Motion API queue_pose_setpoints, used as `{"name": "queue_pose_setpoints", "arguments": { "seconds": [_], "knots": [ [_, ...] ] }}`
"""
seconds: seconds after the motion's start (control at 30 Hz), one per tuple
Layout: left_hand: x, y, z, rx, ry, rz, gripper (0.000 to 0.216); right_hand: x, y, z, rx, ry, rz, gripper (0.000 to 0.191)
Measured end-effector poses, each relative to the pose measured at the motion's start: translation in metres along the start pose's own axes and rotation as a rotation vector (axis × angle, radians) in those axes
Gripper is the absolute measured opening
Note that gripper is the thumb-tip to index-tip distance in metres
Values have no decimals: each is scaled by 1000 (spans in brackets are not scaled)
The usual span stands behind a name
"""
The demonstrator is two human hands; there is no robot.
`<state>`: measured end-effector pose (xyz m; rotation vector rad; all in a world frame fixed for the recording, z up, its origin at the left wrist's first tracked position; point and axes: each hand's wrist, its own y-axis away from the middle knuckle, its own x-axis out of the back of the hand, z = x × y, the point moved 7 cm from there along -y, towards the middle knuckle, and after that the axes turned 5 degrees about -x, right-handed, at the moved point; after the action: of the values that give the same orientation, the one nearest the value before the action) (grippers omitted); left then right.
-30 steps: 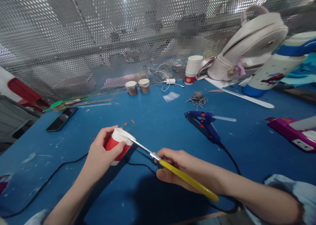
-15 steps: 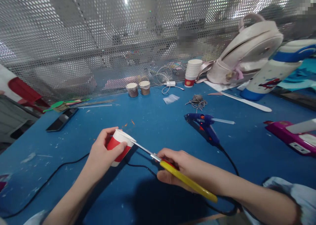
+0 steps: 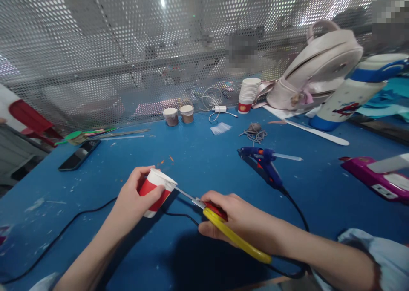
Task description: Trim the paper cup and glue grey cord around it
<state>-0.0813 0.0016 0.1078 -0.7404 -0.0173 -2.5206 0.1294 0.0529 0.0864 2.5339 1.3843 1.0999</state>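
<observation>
My left hand is wrapped round a red and white paper cup, thumb on the near side, the cup tilted with its rim up. In my right hand are scissors with a yellow and a red handle. Their metal blades reach left to the cup's rim. Whether the blade tips pass inside the cup I cannot tell. A black cable runs along the table behind and below the cup.
A blue glue gun lies right of centre, with grey yarn behind it. Further off stand two small tubs, stacked paper cups, a backpack and a bottle. A phone lies left; a magenta device right.
The scissors and my right hand have shifted slightly left, and the handles have tipped. My left hand and the cup have hardly moved.
</observation>
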Motion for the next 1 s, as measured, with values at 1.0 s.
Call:
{"name": "queue_pose_setpoints", "arguments": {
  "seconds": [1.0],
  "knots": [
    [-15,4,-7,203,329,-102,58,-9,-6,8,34,-194,-106,46]
  ]
}}
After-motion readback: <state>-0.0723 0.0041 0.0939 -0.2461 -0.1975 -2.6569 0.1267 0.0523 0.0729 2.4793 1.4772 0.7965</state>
